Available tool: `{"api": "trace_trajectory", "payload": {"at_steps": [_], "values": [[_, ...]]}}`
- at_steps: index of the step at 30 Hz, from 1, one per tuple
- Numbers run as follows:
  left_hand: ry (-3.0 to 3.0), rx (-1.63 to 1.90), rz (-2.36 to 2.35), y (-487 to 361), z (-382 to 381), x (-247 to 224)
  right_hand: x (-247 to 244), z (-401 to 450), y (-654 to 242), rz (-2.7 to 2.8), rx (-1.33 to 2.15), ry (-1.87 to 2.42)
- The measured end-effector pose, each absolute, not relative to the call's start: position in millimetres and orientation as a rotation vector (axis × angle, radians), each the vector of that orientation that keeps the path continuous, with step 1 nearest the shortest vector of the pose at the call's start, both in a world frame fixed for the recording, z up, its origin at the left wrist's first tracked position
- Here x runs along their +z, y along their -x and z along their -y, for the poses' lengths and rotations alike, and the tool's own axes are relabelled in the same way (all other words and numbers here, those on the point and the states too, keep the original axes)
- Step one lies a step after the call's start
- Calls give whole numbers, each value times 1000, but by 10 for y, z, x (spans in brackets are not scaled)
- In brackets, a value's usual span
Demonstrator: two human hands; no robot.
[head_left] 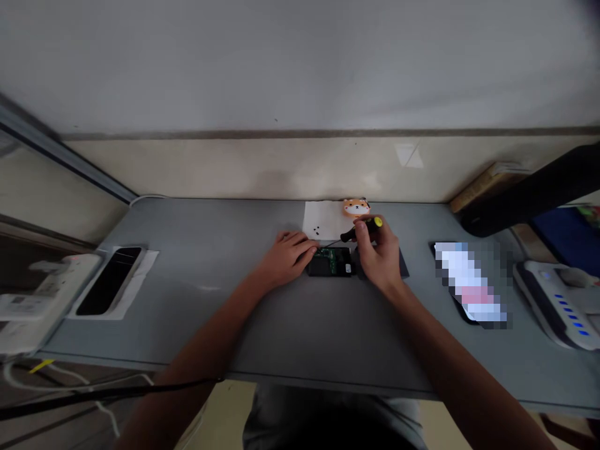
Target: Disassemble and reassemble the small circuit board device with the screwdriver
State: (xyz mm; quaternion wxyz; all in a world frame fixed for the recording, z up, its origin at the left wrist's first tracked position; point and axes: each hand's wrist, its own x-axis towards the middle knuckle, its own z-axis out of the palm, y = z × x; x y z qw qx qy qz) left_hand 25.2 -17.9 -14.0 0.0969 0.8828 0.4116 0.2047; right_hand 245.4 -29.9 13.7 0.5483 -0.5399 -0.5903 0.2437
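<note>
On the grey desk lies a small device with a green circuit board (332,262) exposed. My left hand (291,257) rests at the device's left end, fingers bent over its edge. Gripped in my right hand (379,253) is a black and yellow screwdriver (347,235), its thin shaft slanting down to the left toward the board's upper left part. A dark flat piece (404,267) lies under and beside my right hand. Several small black bits (316,230) sit on a white paper (323,215) behind the device.
An orange animal-faced item (356,207) sits at the back. A dark phone (111,281) lies left on white paper. To the right are a lit phone (469,284), a power strip (560,306) and a black cylindrical object (529,190). Cables hang at lower left.
</note>
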Motion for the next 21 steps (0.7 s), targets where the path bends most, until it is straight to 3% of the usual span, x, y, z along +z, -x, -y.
{"api": "trace_trajectory", "payload": {"at_steps": [21], "values": [[-2656,642,-1214,-258,171,-154,203,339,-2430,1529,549,1280]]}}
